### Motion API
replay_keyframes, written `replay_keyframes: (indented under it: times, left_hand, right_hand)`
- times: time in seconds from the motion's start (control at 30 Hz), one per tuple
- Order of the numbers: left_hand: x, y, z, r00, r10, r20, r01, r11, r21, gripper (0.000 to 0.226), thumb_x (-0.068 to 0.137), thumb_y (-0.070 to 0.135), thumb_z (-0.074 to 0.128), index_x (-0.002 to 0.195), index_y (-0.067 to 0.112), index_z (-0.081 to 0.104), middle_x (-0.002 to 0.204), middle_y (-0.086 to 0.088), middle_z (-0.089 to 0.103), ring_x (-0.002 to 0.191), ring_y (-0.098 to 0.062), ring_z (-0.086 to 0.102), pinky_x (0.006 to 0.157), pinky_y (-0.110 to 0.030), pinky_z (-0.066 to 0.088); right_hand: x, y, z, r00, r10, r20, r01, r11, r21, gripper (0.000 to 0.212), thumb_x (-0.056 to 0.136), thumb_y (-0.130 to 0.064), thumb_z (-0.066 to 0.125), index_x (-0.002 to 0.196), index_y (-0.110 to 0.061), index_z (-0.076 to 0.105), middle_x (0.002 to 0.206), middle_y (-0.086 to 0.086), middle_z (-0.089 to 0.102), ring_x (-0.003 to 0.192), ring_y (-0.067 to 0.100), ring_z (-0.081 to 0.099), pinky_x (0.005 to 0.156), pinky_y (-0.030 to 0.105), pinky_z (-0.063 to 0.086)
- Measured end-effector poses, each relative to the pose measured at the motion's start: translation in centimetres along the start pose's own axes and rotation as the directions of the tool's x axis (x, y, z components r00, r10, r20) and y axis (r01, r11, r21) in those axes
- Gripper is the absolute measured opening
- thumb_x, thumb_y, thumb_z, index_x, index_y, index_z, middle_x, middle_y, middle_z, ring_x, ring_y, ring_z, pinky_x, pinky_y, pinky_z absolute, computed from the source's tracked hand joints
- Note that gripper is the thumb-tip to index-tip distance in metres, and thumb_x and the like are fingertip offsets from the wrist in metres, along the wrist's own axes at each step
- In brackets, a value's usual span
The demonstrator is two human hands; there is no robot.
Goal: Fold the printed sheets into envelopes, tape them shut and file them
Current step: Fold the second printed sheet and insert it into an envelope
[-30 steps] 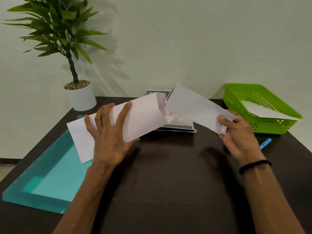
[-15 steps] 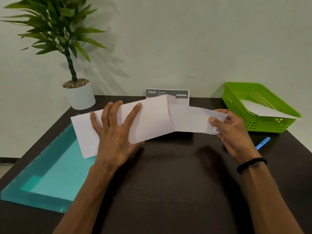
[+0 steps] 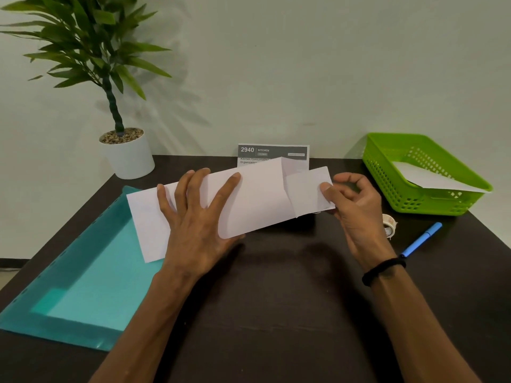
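A white folded sheet hangs just above the dark table, its lower edge curved over. My left hand grips its left half, fingers spread on top and the thumb underneath. My right hand pinches the sheet's right flap between thumb and fingers, and the flap lies folded in over the sheet's right end. Behind the sheet, a printed page marked 2940 shows partly. A roll of tape peeks out beside my right wrist.
A green basket with a white folded paper in it stands at the back right. A blue pen lies in front of it. A teal file tray lies at the left, a potted plant behind it.
My right hand has swung the right flap down and leftward over the sheet. The whole sheet has sunk closer to the table. The tape roll has come into view.
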State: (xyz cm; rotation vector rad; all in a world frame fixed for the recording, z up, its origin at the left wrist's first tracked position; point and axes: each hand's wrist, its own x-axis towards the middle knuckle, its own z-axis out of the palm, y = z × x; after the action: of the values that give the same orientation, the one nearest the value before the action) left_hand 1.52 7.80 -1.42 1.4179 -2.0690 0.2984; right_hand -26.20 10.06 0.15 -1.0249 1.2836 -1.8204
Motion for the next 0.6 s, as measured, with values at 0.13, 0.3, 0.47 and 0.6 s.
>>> replay_keyframes:
  times: [0.13, 0.3, 0.47, 0.6]
  left_hand:
    - [0.1, 0.1, 0.1, 1.0, -0.004, 0.004, 0.004, 1.0, -0.005, 0.118, 0.064, 0.065, 0.086, 0.16, 0.042, 0.021, 0.164, -0.013, 0.021, 0.154, -0.038, 0.015, 0.122, -0.069, -0.007]
    - [-0.1, 0.3, 0.3, 1.0, 0.012, 0.007, -0.011, 1.0, -0.018, 0.117, 0.065, 0.068, 0.081, 0.16, 0.042, 0.02, 0.164, -0.012, 0.021, 0.153, -0.037, 0.016, 0.122, -0.07, -0.006]
    - [-0.2, 0.6, 0.5, 0.999, 0.027, 0.022, -0.027, 1.0, -0.015, 0.111, 0.066, 0.074, 0.07, 0.16, 0.041, 0.02, 0.164, -0.012, 0.022, 0.153, -0.036, 0.016, 0.121, -0.073, -0.002]
    - [-0.2, 0.6, 0.5, 0.999, 0.027, 0.017, -0.027, 0.999, -0.029, 0.11, 0.066, 0.074, 0.069, 0.159, 0.041, 0.022, 0.163, -0.012, 0.022, 0.152, -0.035, 0.017, 0.121, -0.072, -0.003]
  right_hand:
    - [0.1, 0.0, -0.8, 1.0, -0.021, -0.001, 0.021, 0.998, -0.063, 0.017, 0.089, -0.01, 0.081, 0.101, -0.016, 0.07, 0.101, 0.014, 0.079, 0.093, 0.024, 0.075, 0.081, 0.045, 0.056]
    - [-0.6, 0.0, 0.3, 0.998, -0.037, 0.051, 0.04, 0.998, -0.047, 0.017, 0.084, -0.009, 0.086, 0.092, -0.013, 0.072, 0.079, 0.007, 0.075, 0.068, 0.01, 0.064, 0.064, 0.024, 0.052]
    - [-1.6, 0.4, 1.9, 0.987, -0.091, 0.135, 0.113, 0.981, -0.16, 0.014, 0.081, -0.013, 0.089, 0.086, -0.016, 0.077, 0.085, 0.001, 0.079, 0.079, 0.018, 0.071, 0.077, 0.033, 0.059]
    - [-1.9, 0.5, 2.1, 0.962, -0.138, 0.237, 0.209, 0.927, -0.31, 0.009, 0.092, -0.022, 0.08, 0.089, -0.03, 0.082, 0.095, -0.012, 0.08, 0.086, 0.009, 0.068, 0.075, 0.031, 0.052]
